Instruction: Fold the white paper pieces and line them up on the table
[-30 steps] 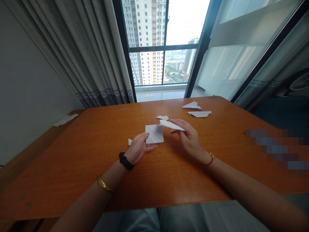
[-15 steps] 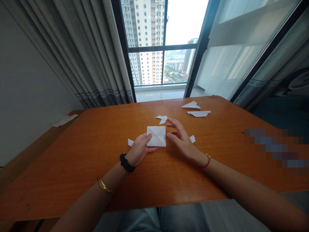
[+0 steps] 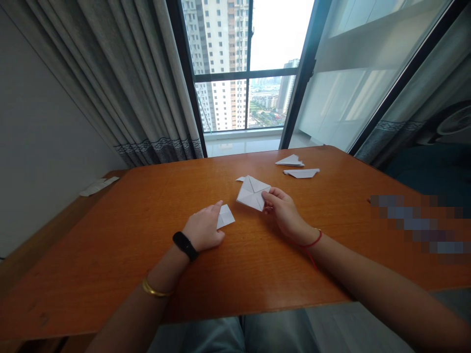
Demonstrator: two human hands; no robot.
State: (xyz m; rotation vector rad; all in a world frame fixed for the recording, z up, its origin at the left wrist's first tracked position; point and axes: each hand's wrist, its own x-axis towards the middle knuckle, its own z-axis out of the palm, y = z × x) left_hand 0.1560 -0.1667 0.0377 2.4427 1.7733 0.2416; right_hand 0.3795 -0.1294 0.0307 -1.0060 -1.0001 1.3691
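Observation:
My right hand [image 3: 285,208] pinches the right corner of a folded white paper square [image 3: 253,192], thumb on top and fingers beneath. Crossing creases show on its upper face, and it is tilted with a corner toward me. My left hand [image 3: 203,226] rests palm down just to the left, fingers stretched and thumb apart, over another folded white paper piece [image 3: 225,216]. Only that piece's right part shows; the fingers cover the rest. Behind the square peeks the tip of a small folded paper [image 3: 241,179], mostly hidden.
Two folded paper shapes, a pointed one [image 3: 290,161] and a long flat one [image 3: 301,173], lie at the far right of the wooden table [image 3: 147,211]. A paper strip [image 3: 99,186] is on the ledge at left. A blurred patch [image 3: 423,223] covers the right side.
The paper square has passed from my left hand to my right, rising and turning cornerwise. My left hand has let go, turned palm down and moved left onto the other paper piece.

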